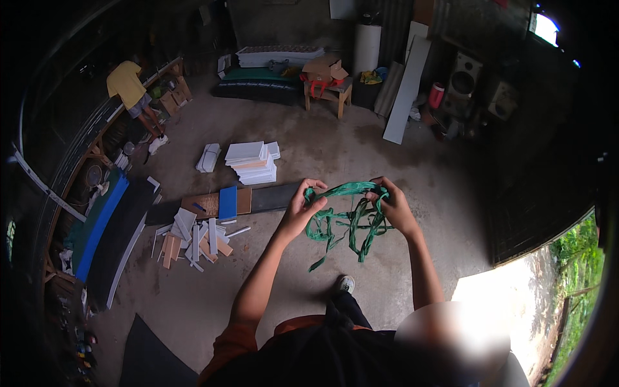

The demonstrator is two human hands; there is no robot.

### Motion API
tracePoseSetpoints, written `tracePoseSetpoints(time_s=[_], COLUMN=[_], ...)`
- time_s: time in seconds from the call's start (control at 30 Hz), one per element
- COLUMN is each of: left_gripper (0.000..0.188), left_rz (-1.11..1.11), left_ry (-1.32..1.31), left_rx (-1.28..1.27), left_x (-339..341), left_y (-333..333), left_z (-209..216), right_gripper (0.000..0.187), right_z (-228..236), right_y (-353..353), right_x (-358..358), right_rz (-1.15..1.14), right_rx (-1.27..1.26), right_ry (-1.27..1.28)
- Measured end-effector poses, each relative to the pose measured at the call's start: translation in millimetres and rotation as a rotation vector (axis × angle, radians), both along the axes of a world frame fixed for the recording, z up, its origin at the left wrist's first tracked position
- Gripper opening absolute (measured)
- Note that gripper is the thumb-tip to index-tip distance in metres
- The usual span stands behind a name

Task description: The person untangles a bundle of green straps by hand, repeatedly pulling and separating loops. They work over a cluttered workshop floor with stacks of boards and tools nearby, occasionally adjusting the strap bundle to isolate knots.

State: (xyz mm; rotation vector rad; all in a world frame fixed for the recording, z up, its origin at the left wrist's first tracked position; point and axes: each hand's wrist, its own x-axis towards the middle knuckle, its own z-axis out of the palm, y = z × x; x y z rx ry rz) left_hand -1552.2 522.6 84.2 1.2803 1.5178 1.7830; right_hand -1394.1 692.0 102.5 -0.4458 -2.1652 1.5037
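Between my two hands a bundle of green plastic twine (351, 188) is stretched out, held in front of me above the concrete floor. My left hand (305, 205) is closed on its left end, with the thumb pressed against the strands. On the other end, my right hand (393, 205) is closed too, strands passing by the thumb and fingers. Tangled loops hang below the taut upper strand, and one loose tail dangles lowest on the left side.
White panels (251, 161) are stacked ahead to the left; white and brown offcuts (193, 238) lie scattered nearer. A person in a yellow shirt (127, 84) bends at a long bench on the far left. A wooden stool (329, 95) bears a cardboard box. Bright daylight enters at lower right.
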Motion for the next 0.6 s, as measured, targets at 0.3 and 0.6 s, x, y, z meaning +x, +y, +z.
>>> tracePoseSetpoints(time_s=[0.3,0.6], left_gripper=[0.014,0.007], left_rz=[0.182,0.386], left_ry=[-0.052,-0.150], left_rx=[0.109,0.224], left_x=[-112,-264], left_y=[174,278], left_z=[31,4], right_gripper=[0.022,0.020], right_z=[34,16], right_y=[169,292], right_x=[-130,-316], right_rz=[0.032,0.229], right_rx=[0.016,0.072], right_ry=[-0.005,-0.045])
